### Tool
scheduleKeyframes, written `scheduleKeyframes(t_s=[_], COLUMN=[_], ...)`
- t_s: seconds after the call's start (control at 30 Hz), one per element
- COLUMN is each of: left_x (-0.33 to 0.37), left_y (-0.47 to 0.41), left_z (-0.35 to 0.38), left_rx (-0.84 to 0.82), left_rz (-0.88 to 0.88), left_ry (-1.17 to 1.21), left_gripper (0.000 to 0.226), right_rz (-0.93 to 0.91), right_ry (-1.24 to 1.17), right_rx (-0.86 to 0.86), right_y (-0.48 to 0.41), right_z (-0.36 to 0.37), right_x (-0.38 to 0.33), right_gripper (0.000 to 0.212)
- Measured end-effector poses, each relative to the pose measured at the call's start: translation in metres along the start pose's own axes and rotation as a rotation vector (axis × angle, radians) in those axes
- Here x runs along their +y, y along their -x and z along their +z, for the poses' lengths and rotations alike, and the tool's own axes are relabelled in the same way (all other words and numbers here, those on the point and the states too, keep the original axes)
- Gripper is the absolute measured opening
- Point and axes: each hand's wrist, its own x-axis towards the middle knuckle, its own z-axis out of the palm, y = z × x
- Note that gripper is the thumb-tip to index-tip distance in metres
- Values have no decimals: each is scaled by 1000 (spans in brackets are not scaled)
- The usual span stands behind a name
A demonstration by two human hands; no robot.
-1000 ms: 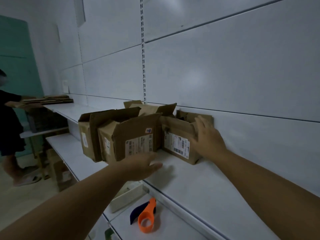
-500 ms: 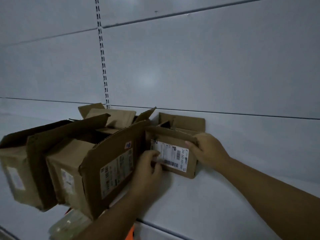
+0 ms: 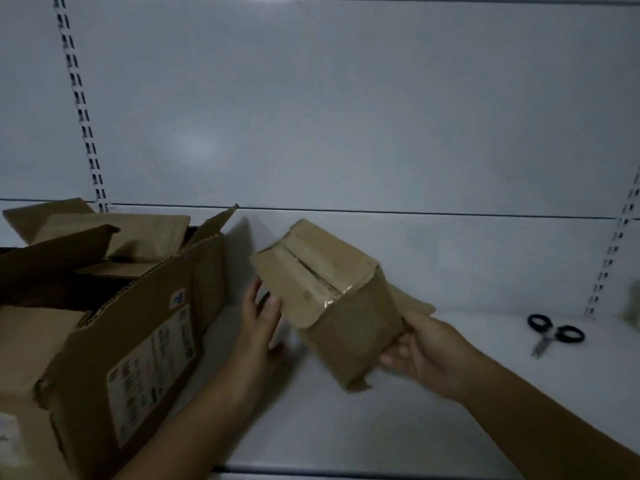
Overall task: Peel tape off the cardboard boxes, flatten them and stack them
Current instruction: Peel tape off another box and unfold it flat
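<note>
A small cardboard box (image 3: 332, 299) is lifted off the white shelf (image 3: 450, 427) and tipped, its taped end facing up and toward me. A strip of clear tape (image 3: 311, 275) runs along the seam of that end. My right hand (image 3: 426, 351) grips the box's lower right side, fingers curled round its edge. My left hand (image 3: 261, 317) is at the box's left edge, fingers straight and touching it. Several larger open cardboard boxes (image 3: 131, 323) with shipping labels stand on the shelf at the left.
Black-handled scissors (image 3: 554, 332) lie on the shelf at the right. A white back panel (image 3: 346, 116) with slotted uprights closes off the shelf behind. The shelf's front edge runs along the bottom of the view.
The small box has been pulled away from the back panel and the other boxes, lifted and turned so its taped end faces up. The view has shifted right, showing the scissors.
</note>
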Motion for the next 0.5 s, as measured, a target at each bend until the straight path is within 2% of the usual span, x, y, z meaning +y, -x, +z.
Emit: scheduleKeyframes(t_s=[0.03,0.13,0.2,0.23,0.3,0.33,0.37,0.4,0.43,0.5], left_x=[2,7,12,15,18,17,15,14,13,10], left_y=[-4,-10,-12,-16,-19,-23,-28,-32,-36,-46], left_z=[4,14,20,25,35,40,44,49,52,58], left_rx=[30,54,15,-7,-44,-48,-57,-76,-100,-140], left_rz=[-17,-64,-44,-40,-64,-73,-75,-70,-72,-113], left_ry=[80,214,150,106,34,5,-23,-55,-92,-170], left_gripper=[94,56,45,43,42,41,40,40,39,34], right_rz=[110,329,389,360,101,-101,-264,-387,-553,-857], right_ry=[127,501,783,953,1270,1325,1269,1150,1070,1115], right_rx=[-58,-311,-470,-529,-596,-638,-646,-578,-437,-140], right_y=[7,30,45,52,69,80,89,93,88,62], right_z=[-5,-23,-31,-35,-38,-34,-30,-27,-29,-32], right_x=[2,-9,-18,-21,-31,-39,-47,-55,-61,-69], right_gripper=[46,73,69,62,46,41,37,33,32,30])
